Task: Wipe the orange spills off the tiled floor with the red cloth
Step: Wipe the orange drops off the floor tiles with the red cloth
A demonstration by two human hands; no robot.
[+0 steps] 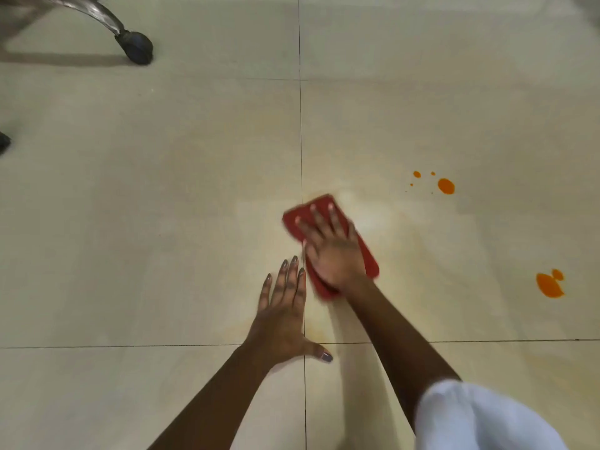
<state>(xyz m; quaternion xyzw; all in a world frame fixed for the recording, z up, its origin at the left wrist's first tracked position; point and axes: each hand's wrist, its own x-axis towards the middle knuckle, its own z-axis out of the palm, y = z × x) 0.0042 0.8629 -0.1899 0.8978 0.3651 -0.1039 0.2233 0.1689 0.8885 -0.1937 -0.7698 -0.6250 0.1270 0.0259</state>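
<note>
Cream tiled floor (162,206), office-chair caster (136,47) far left. The right hand (334,251), fingers straight and spread, presses a folded red cloth (370,261) beside a grout line. The left hand (282,316) braces flat, fingers apart. Mid-wipe; next, probably the orange spills (446,186) right.

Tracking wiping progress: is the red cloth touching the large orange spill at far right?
Apart: head view shows bare cream tile between the red cloth and the large orange spill.
</note>
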